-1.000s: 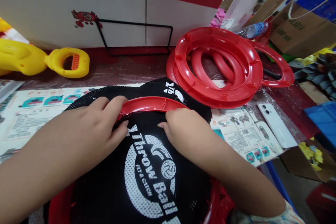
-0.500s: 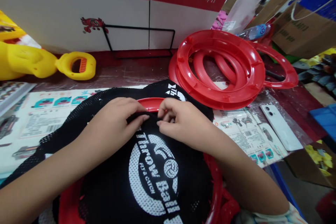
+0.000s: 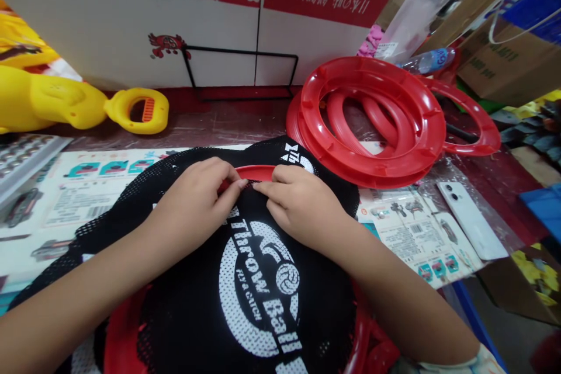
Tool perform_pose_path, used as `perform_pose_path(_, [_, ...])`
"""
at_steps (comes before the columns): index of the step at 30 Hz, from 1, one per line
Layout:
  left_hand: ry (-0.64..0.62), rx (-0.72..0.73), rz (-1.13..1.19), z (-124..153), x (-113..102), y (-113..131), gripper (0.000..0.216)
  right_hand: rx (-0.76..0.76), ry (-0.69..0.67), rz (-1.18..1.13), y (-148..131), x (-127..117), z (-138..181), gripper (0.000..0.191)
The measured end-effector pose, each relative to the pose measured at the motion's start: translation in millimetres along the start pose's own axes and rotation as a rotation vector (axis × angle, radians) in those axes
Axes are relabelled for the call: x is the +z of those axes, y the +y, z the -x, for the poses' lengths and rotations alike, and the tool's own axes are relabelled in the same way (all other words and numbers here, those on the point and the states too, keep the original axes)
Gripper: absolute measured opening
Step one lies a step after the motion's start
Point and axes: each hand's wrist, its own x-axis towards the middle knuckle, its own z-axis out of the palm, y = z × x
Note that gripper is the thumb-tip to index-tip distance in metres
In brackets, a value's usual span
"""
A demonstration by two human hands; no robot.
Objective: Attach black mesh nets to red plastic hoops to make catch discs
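A black mesh net (image 3: 245, 292) with white "Throw Ball" print lies stretched over a red plastic ring (image 3: 253, 172) in front of me. Only a short arc of that ring shows at the far edge, and more red rim shows at the bottom left. My left hand (image 3: 195, 204) and my right hand (image 3: 298, 201) meet at the far edge of the net. Both pinch the black mesh against the red rim, fingertips almost touching each other.
A stack of red rings (image 3: 372, 120) lies at the back right, a white phone (image 3: 471, 219) beside printed sheets (image 3: 416, 231). A yellow plastic toy (image 3: 83, 105) sits at the back left before a white and red cardboard wall (image 3: 175, 11). Boxes crowd the right.
My hands have come together at the net's far edge, covering most of the red rim that showed a second ago. The view has tilted slightly up.
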Motion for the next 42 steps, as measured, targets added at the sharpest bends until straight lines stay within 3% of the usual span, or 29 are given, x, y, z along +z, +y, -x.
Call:
perform_pose_path(13, [-0.049, -0.134, 0.022, -5.8, -4.1, -1.1, 0.02, 0.007, -0.056, 0.112, -0.4, 5.6, -3.7, 0.032])
perform_pose_path(21, [-0.049, -0.173, 0.048, -4.5, -4.5, -1.2, 0.021, 0.007, -0.081, 0.044, 0.8, 1.1, -2.9, 0.031])
perform_pose_path(25, [-0.038, -0.063, 0.033, -2.8, -1.4, -3.8, 0.021, 0.126, -0.013, -0.245, 7.2, -7.4, -4.0, 0.025])
perform_pose_path(30, [-0.012, 0.211, 0.009, 0.3, 3.6, -10.8, 0.023, 0.336, 0.102, -0.48, 15.5, -8.0, -6.3, 0.016])
perform_pose_path(42, [0.049, 0.402, -0.228, 6.1, 12.9, -13.0, 0.042, 0.316, 0.16, -0.52, 23.0, 3.8, -12.1, 0.02])
